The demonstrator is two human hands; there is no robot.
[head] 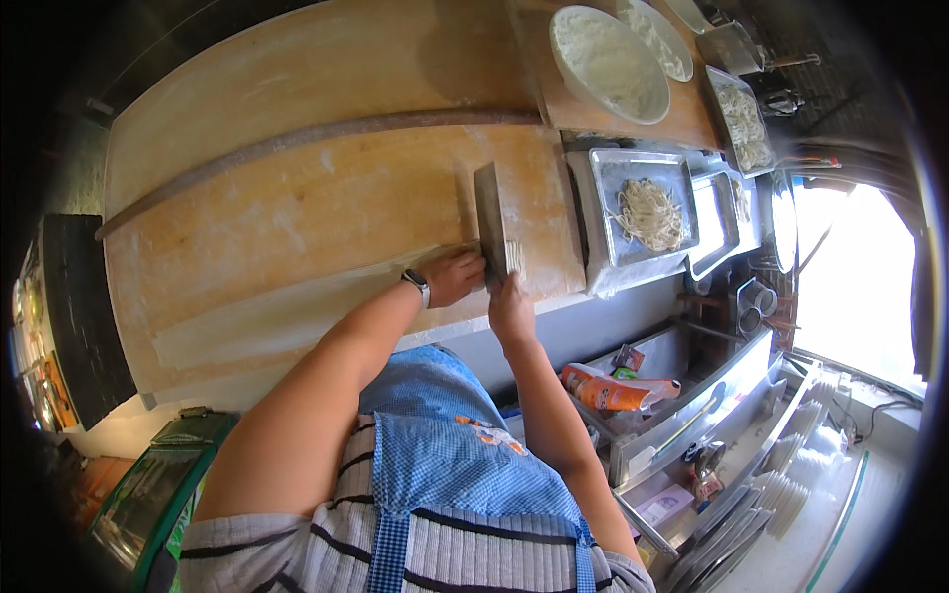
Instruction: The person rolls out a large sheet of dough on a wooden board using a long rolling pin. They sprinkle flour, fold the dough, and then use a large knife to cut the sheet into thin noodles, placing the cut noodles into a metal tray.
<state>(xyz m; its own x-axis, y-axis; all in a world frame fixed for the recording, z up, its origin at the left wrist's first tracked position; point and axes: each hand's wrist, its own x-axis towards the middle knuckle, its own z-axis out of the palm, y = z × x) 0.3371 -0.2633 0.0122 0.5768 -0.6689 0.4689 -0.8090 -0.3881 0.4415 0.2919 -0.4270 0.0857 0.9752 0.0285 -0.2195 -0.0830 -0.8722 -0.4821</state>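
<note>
My right hand grips the handle end of a broad cleaver, whose blade points away from me over the wooden board. A long folded sheet of dough lies along the board's near edge. My left hand, with a watch on its wrist, rests on the right end of that sheet, its fingertips close to the blade's left side. Just right of the blade sits a small bunch of cut noodle strips. The blade hides part of the cut end.
A long rolling pin lies across the board. To the right, a metal tray holds a heap of noodles. Behind it stands a large bowl of flour. An open drawer with packages sits below, at my right.
</note>
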